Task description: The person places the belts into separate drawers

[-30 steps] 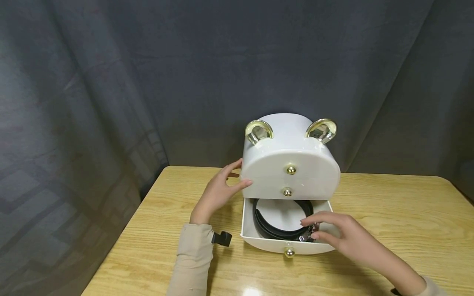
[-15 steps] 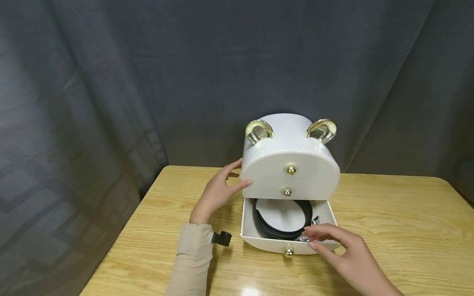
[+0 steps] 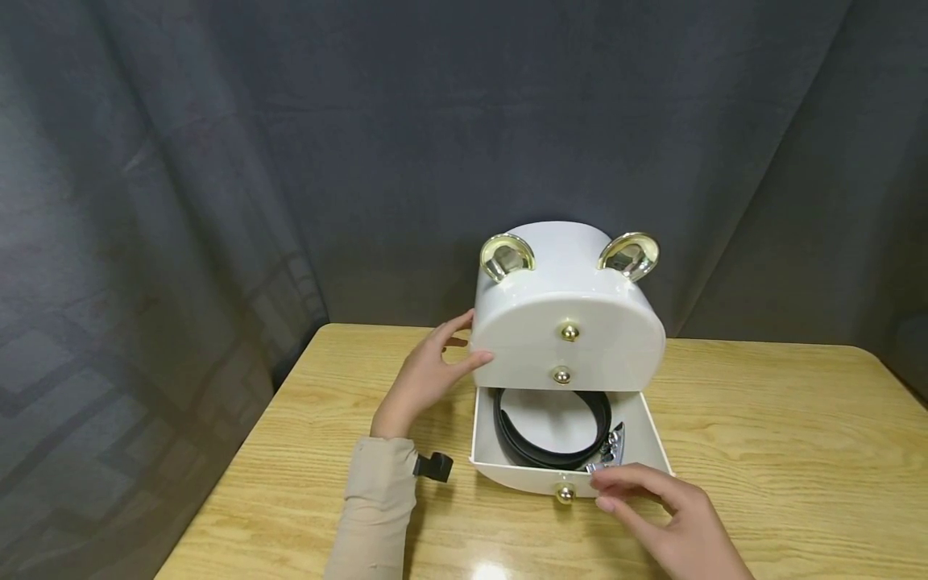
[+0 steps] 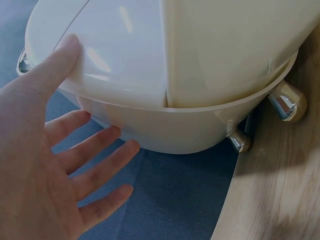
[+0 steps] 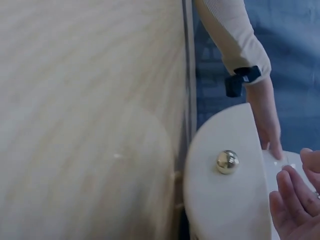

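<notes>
A white storage box (image 3: 529,338) with gold ears and gold knobs stands on the table in the head view. Its lower drawer (image 3: 518,481) is pulled out. Inside lies a coiled black belt (image 3: 511,441), its silver buckle (image 3: 615,445) at the drawer's front right. My left hand (image 3: 424,379) rests against the box's left side, fingers spread; the left wrist view shows the same hand (image 4: 55,165) with its thumb on the white shell. At the drawer's front right corner hovers my right hand (image 3: 670,515), its fingers loosely bent and holding nothing.
The box stands on a wooden table (image 3: 783,435). Behind the table hangs a dark grey curtain (image 3: 406,161). A black strap with a small block (image 3: 435,467) sits on the left wrist.
My right hand has let go of the buckle and drawn back toward the front edge of the drawer. The buckle now shows more fully. My left hand has stayed put.
</notes>
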Demonstrator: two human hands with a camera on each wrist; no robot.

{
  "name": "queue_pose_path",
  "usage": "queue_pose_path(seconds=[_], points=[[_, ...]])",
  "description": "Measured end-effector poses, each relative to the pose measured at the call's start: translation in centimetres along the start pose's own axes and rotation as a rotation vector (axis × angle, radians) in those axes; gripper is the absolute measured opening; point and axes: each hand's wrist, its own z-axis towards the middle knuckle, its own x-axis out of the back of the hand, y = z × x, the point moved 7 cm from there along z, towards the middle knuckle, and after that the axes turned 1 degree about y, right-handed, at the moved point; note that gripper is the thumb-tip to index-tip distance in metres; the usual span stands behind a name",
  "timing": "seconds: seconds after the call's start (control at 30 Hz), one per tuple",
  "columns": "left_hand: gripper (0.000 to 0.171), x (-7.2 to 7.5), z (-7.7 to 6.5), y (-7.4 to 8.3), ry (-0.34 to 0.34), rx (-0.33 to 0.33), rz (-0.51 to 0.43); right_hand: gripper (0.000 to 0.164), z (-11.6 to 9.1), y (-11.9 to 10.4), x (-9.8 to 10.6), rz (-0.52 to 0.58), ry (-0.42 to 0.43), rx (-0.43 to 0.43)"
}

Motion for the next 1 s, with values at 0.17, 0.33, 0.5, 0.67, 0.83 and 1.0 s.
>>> queue_pose_path(seconds=[0.17, 0.33, 0.5, 0.67, 0.83, 1.0], points=[[0.077, 0.0, 0.0, 0.0, 0.001, 0.001, 0.003, 0.030, -0.6, 0.8, -0.8, 0.005, -0.026, -0.078], [0.075, 0.0, -0.1, -0.1, 0.001, 0.011, 0.010, 0.027, -1.0, 1.7, -1.3, -0.005, -0.046, -0.172], [0.075, 0.1, -0.1, 0.0, 0.000, 0.005, 0.008, 0.030, -1.3, 2.1, -2.0, 0.053, -0.083, -0.080], [0.073, 0.1, -0.1, -0.1, 0.001, 0.006, 0.012, 0.032, -1.4, 2.6, -2.6, 0.095, -0.132, -0.012], [0.073, 0.1, -0.1, -0.2, 0.003, 0.012, 0.017, 0.030, -1.2, 2.9, -3.1, 0.117, -0.196, -0.050], [0.074, 0.1, -0.1, -0.2, -0.001, 0.020, 0.018, 0.027, -1.0, 3.4, -3.6, 0.153, -0.271, -0.167]])
